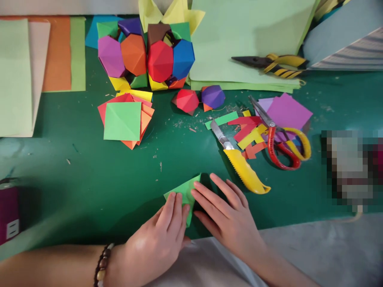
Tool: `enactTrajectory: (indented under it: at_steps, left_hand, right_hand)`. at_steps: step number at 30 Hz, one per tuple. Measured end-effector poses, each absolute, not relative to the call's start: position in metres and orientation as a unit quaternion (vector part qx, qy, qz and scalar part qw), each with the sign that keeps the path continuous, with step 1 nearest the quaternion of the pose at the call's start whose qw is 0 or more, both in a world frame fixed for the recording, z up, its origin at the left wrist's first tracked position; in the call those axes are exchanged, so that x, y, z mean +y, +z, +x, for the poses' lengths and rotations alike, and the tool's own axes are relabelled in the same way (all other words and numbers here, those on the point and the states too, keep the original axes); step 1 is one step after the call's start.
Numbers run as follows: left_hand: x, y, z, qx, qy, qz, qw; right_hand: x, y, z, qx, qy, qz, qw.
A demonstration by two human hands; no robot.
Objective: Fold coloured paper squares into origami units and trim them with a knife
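A folded piece of green paper (188, 190) lies on the table at the front edge, its tip pointing up and right. My left hand (160, 235) holds it down, fingers close together on its lower left part; the thumb is mostly hidden. My right hand (229, 215) has its fingers spread, with two fingertips at the paper's right edge. Beyond my right hand lies a yellow-handled knife (239, 159), its blade pointing away. A stack of coloured paper squares (122, 121), green on top, lies farther up and left.
Scissors (278, 139) lie over paper scraps (249, 131) and purple squares (290, 111). Pliers (269, 64) rest on green sheets (221, 36). Folded paper models (134, 54) stand at the back, two small ones (187, 100) nearer. A maroon box (8, 215) stands left.
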State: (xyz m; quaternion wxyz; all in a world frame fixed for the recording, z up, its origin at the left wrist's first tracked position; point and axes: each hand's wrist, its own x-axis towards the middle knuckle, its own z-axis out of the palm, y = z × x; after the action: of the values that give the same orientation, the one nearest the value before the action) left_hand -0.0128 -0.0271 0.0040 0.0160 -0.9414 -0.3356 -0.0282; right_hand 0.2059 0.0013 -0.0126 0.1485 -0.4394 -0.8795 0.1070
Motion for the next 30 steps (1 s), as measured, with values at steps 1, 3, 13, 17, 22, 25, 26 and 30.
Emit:
enactTrajectory:
  at_steps: [1, 3, 13, 17, 22, 25, 26, 30]
  left_hand:
    - [-0.027, 0.005, -0.011, -0.334, -0.017, -0.942, 0.016]
    - [-0.025, 0.009, -0.007, -0.334, 0.005, -0.943, 0.015]
    - [-0.02, 0.02, 0.01, -0.344, 0.039, -0.938, -0.005]
    - [-0.023, 0.017, 0.008, -0.344, 0.028, -0.938, 0.003]
    - [-0.024, 0.018, 0.008, -0.346, 0.031, -0.938, 0.007]
    - [-0.025, 0.018, 0.009, -0.352, 0.03, -0.936, 0.003]
    - [-0.025, 0.017, 0.009, -0.354, 0.028, -0.935, 0.002]
    - [-0.027, 0.014, 0.009, -0.349, 0.025, -0.937, -0.004]
  right_hand:
    - [0.0, -0.013, 0.206, -0.878, 0.109, -0.443, 0.148]
    - [-0.001, -0.015, 0.206, -0.873, 0.113, -0.451, 0.147]
    - [0.0, -0.018, 0.215, -0.875, 0.147, -0.436, 0.148]
    - [0.005, -0.015, 0.222, -0.894, 0.133, -0.403, 0.145]
    - [0.01, -0.013, 0.222, -0.895, 0.122, -0.407, 0.139]
    - [0.009, -0.014, 0.219, -0.885, 0.123, -0.425, 0.142]
    - [0.009, -0.014, 0.217, -0.88, 0.125, -0.434, 0.143]
    - [0.007, -0.014, 0.213, -0.861, 0.136, -0.465, 0.153]
